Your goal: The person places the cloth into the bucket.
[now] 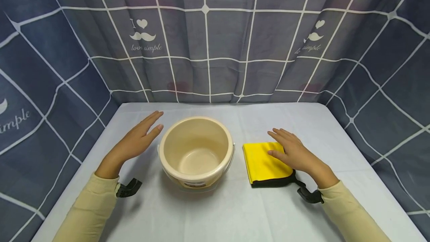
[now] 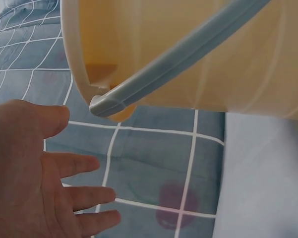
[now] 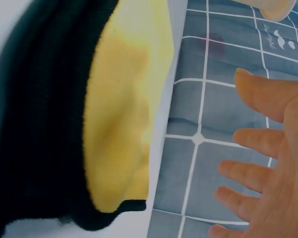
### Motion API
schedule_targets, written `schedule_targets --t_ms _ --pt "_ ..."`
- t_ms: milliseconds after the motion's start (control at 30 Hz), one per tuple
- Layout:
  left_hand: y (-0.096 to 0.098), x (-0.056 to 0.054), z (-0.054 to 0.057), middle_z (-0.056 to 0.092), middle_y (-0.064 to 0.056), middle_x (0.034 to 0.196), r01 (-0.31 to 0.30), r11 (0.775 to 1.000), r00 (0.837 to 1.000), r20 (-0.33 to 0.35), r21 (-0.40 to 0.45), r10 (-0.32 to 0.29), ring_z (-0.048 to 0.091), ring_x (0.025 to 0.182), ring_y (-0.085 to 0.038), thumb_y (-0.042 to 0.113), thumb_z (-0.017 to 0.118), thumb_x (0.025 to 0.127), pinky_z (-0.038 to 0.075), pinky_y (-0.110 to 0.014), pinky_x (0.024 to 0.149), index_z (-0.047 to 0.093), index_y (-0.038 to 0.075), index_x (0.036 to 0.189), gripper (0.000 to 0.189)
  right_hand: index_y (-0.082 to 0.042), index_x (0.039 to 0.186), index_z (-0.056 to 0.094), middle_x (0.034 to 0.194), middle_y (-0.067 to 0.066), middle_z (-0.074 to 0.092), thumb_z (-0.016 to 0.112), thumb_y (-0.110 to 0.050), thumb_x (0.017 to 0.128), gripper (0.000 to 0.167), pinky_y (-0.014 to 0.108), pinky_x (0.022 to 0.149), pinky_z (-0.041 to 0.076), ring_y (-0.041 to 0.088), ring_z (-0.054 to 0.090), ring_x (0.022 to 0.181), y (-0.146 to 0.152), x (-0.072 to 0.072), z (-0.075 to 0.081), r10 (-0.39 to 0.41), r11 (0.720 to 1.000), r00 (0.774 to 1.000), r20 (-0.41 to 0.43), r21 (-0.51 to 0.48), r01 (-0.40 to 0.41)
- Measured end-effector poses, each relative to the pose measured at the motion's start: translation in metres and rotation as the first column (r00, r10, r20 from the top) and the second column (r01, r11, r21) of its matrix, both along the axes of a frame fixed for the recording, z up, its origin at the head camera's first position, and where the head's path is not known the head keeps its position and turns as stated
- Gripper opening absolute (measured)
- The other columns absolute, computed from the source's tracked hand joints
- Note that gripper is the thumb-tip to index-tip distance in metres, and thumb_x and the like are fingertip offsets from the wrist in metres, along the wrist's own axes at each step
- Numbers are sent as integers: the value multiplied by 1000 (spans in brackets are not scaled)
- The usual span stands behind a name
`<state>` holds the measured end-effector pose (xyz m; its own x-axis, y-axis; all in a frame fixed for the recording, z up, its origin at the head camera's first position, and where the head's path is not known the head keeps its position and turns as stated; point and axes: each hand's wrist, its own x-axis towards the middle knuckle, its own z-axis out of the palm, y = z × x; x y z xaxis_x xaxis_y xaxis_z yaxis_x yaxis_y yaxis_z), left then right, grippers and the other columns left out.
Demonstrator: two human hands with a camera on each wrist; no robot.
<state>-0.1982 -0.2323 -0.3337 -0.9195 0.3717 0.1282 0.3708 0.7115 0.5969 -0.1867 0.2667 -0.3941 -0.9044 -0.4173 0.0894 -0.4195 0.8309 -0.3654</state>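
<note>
A cream plastic bucket [image 1: 196, 176] stands upright on the white table, and its grey-white handle [image 2: 178, 59] hangs down along the side in the left wrist view. To the left of the bucket, my left hand [image 1: 136, 139] is held with its fingers straight, apart from the rim. A folded yellow cloth [image 1: 262, 161] with black edging lies to the right of the bucket. Above its right part hovers my right hand [image 1: 295, 152], fingers extended and spread, holding nothing. In the right wrist view the cloth [image 3: 124, 109] shows apart from the fingers.
The white-covered table [image 1: 208, 219] carries the bucket and cloth. A dark grid-patterned curtain [image 1: 221, 40] encloses the back and both sides. Each sleeve has a black wrist mount [image 1: 129, 188] at the cuff.
</note>
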Motion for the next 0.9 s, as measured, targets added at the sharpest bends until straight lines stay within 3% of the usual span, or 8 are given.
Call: schedule_targets --t_ms 600,900 --pt "5 1 -6 18 -19 166 20 999 999 41 45 -22 16 151 -41 40 43 110 18 -66 115 27 7 161 62 -1 152 44 156 27 37 69 -37 97 70 69 113 18 50 25 144 5 3 -16 8 1000 999 44 -16 -7" --pt "9 1 -11 19 -17 166 41 997 998 40 65 -43 17 152 -39 39 41 110 17 -63 117 28 8 161 61 -1 151 45 155 28 37 72 -32 95 70 69 112 20 52 26 143 5 6 -19 13 1000 999 51 -4 -13"
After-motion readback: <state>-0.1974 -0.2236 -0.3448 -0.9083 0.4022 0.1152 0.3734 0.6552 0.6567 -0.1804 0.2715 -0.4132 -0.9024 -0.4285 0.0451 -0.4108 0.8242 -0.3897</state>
